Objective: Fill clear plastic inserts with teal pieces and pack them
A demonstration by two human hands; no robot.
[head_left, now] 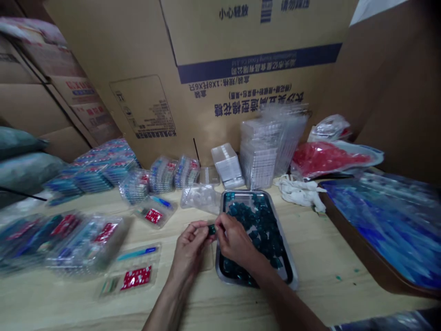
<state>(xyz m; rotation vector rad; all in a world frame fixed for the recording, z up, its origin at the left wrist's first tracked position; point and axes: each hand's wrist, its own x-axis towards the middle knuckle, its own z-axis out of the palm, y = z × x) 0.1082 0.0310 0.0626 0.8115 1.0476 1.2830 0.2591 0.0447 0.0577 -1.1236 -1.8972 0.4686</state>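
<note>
A small dark green piece [211, 229], too small to name further, is pinched between my two hands at the left edge of a metal tray [292, 276]. My left hand [189, 242] grips its left end with thumb and fingers. The fingers of my right hand [236, 239] close on its right end. Many glossy dark teal pieces [267, 230] lie loose in the tray below my right hand. Partly hidden behind my left hand is a clear plastic blister tray [206, 257] on the table.
Filled clear packs with a blue stick and a red packet [137, 277] lie at left, near stacked packs [91, 243]. Empty clear trays [260, 154] stand behind, by a white glove [301, 192]. A brown bin [365, 262] of blue sticks sits right. A large carton [206, 105] walls the back.
</note>
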